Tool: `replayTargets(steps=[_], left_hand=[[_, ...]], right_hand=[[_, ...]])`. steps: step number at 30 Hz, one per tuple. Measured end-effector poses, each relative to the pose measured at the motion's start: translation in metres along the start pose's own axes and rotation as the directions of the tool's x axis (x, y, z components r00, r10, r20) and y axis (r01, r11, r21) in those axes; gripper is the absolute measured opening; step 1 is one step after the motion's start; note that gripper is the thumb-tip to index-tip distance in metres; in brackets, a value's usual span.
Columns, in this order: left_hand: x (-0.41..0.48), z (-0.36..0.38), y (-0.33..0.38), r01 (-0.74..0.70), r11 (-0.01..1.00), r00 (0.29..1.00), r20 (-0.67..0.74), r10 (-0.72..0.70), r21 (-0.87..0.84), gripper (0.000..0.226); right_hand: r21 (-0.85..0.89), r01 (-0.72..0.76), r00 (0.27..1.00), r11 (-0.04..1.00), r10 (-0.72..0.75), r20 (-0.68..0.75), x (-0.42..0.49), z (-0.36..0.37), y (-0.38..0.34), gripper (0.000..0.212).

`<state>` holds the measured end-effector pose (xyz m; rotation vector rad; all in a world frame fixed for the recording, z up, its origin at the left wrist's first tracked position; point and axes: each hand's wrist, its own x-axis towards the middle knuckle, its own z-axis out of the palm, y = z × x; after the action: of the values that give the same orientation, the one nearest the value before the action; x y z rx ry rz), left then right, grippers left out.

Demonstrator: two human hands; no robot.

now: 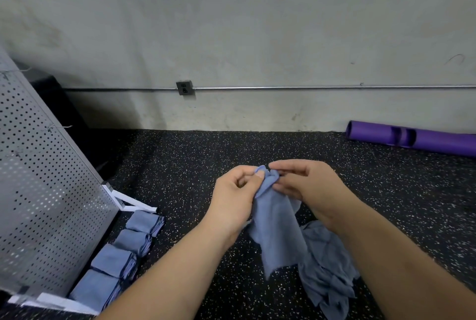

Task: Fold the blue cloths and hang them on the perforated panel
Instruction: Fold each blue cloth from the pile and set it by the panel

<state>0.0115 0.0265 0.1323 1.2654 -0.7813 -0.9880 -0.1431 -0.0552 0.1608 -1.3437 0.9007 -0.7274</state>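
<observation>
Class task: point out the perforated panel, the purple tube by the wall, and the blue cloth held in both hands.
perforated panel [46, 191]: head view, holed metal face.
purple tube [438, 142]: head view, side right of the cutouts.
blue cloth [277, 229]: head view, its hanging middle.

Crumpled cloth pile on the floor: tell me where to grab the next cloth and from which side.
Probably pinch a loose edge sticking out at the near end of the crumpled pile, coming from above with the right hand. That end lies bare on the floor; the far end is partly hidden by the held cloth and the right forearm.
</observation>
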Motion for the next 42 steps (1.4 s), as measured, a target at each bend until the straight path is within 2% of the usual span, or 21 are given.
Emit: replayTargets(steps=[2, 4, 6, 8, 10, 20, 24, 38, 42], left_hand=[[0.001, -0.001, 0.002, 0.027, 0.999, 1.0, -0.012, -0.027, -0.047, 0.014], [0.004, -0.003, 0.003, 0.066, 0.997, 0.998, -0.006, -0.066, -0.051, 0.014], [0.005, -0.005, 0.003, 0.108, 0.993, 0.994, 0.02, -0.107, -0.056, 0.015], [0.005, -0.006, 0.004, 0.148, 0.988, 0.989, 0.031, -0.147, -0.047, 0.014], [0.005, -0.007, 0.005, 0.149, 0.989, 0.989, 0.019, -0.149, -0.013, 0.013], [0.003, -0.008, 0.009, 0.033, 0.999, 0.997, 0.072, -0.036, 0.041, 0.012], [0.003, -0.012, 0.012, 0.005, 0.999, 0.994, 0.104, -0.011, 0.05, 0.015], [0.001, -0.013, 0.012, -0.114, 0.987, 0.981, 0.171, 0.093, 0.116, 0.014], [0.005, -0.017, 0.006, -0.165, 0.977, 0.979, 0.141, 0.146, 0.138, 0.014]], right_hand=[[-0.173, 0.085, 0.996, 0.981, -0.082, 0.023, -0.002, 0.0, 0.0, 0.041], [-0.267, 0.163, 0.986, 0.95, -0.161, 0.032, -0.005, 0.001, 0.002, 0.041], [-0.415, 0.253, 0.959, 0.874, -0.284, -0.013, -0.005, 0.003, 0.007, 0.031], [-0.57, 0.322, 0.906, 0.755, -0.421, -0.045, -0.006, 0.004, 0.009, 0.017], [-0.64, 0.349, 0.869, 0.685, -0.492, -0.053, -0.006, 0.002, 0.007, 0.011], [-0.549, 0.351, 0.9, 0.758, -0.435, -0.024, -0.01, 0.002, 0.003, 0.016], [-0.536, 0.32, 0.91, 0.781, -0.411, -0.055, -0.01, 0.004, 0.003, 0.015], [-0.521, 0.253, 0.922, 0.815, -0.367, -0.127, 0.001, 0.012, 0.014, 0.016], [-0.525, 0.264, 0.92, 0.809, -0.374, -0.114, 0.002, 0.009, 0.016, 0.016]])
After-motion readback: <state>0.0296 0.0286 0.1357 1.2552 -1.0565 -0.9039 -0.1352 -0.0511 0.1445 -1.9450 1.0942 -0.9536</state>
